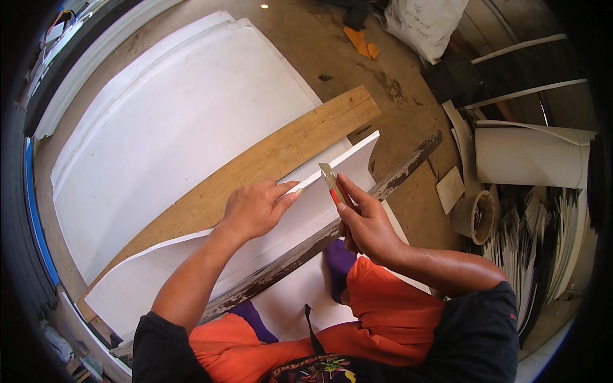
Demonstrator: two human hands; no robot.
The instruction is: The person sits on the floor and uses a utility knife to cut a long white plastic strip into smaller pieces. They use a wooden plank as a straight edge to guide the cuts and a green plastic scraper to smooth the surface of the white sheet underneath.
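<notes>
A white foam-like sheet (252,260) stands bent up in front of me, its long thin edge running from lower left to upper right. My left hand (254,207) pinches that upper edge near its middle, thumb on the near face. My right hand (371,225) is closed around a utility knife (331,182) with a red and metallic body. The knife points up and away from me, its tip beside the sheet's edge, a little right of my left fingers. Whether the blade touches the sheet I cannot tell.
Behind the sheet lies a long wooden plank (255,165) on large stacked white sheets (172,108). A worn dark beam (415,161) runs across under the bent sheet. To the right are a bucket (474,217), a white roll (533,156) and upright scraps (511,255). A white sack (424,25) stands farther off.
</notes>
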